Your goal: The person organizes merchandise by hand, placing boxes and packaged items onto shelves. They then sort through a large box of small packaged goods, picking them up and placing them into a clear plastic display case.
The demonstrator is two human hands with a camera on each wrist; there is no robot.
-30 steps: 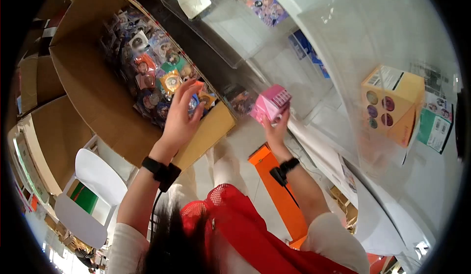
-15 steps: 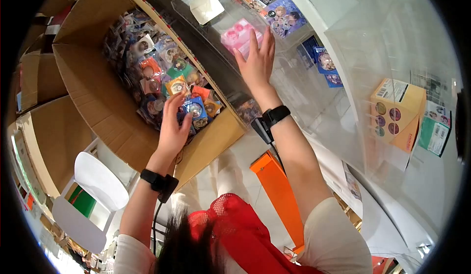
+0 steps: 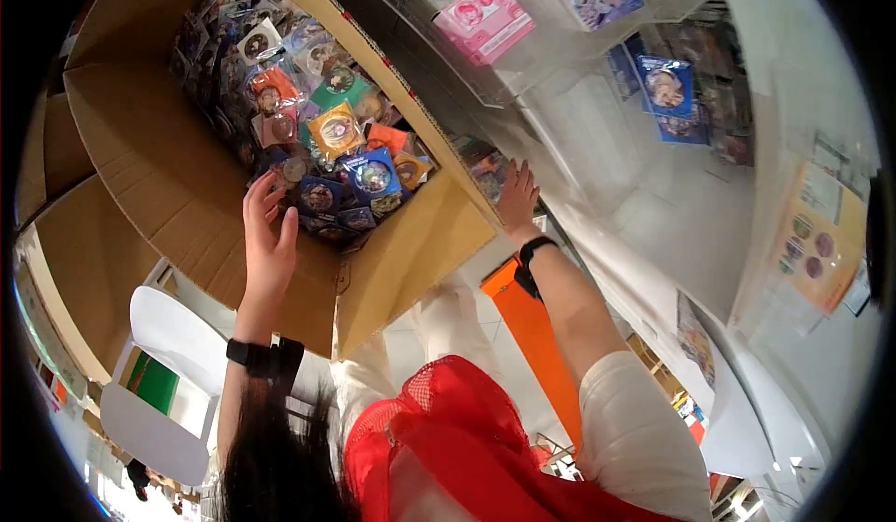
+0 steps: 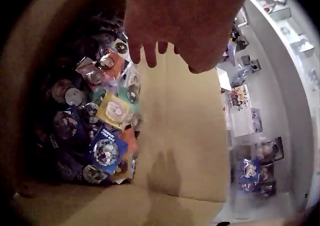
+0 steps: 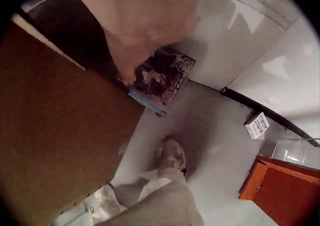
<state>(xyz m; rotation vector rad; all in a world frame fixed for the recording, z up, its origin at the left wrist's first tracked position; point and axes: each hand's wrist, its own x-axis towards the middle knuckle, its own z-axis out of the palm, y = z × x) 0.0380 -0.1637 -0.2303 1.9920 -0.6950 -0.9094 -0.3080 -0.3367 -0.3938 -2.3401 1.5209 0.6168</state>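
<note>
The dark, glossy package printed with figure artwork (image 5: 167, 71) sits in the narrow strip between a large open carton of brown corrugated cardboard (image 3: 159, 186) and the pale worktop (image 3: 644, 195), at the person's right. What bears it is hard to make out; its printed face is turned up, perhaps simply because it is flat. The carton gapes toward the person, one flap (image 3: 425, 246) folded outward, which probably gives an easy reach to the loose heap of plastic-sleeved round badges (image 3: 336, 130) inside. The sleeves overlap at all angles, which suggests bulk storage rather than sorting. By contrast, a pink cardboard box with round pictures (image 3: 483, 20) lies flat and singly on the worktop side, likely so that its printed face shows.

Both hands look open. The right hand (image 3: 518, 200) reaches forward with its fingers extended and spread, right beside the package; the right wrist view has the hand overlapping it, so whether they touch I cannot tell. The left hand (image 3: 269, 237) hovers over the near side of the carton, fingers gently bent, thumb held apart, palm facing the badges, and grips nothing visible.
</note>
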